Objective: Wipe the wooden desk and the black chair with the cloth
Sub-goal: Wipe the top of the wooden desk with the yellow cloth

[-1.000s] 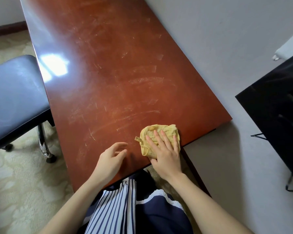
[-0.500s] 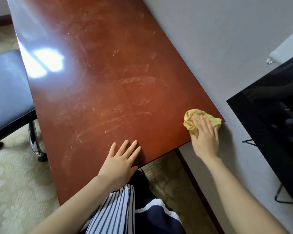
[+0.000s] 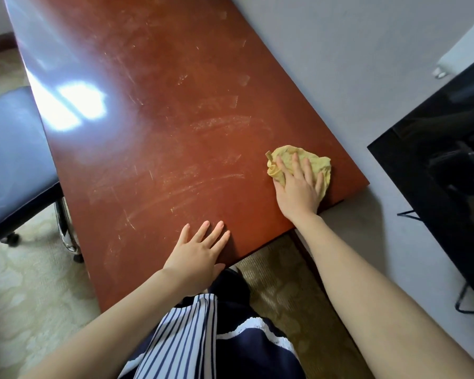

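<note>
Two hands on the wooden bench (image 3: 162,119), one of them on the cloth (image 3: 316,161)

From my end, the black chair (image 3: 14,160) sits at far left, its seat just beside the bench's long edge. Moving right, I see the glossy reddish top marked with pale streaks, scratches and a bright glare patch. The left hand (image 3: 199,254) lies flat by the near edge, fingers straight and spread, holding nothing. Further right, the right hand (image 3: 298,190) presses flat on the crumpled yellow cloth, fingers splayed over it, close to the bench's near right corner. A glossy black screen (image 3: 449,173) stands at far right, apart from the bench
</note>
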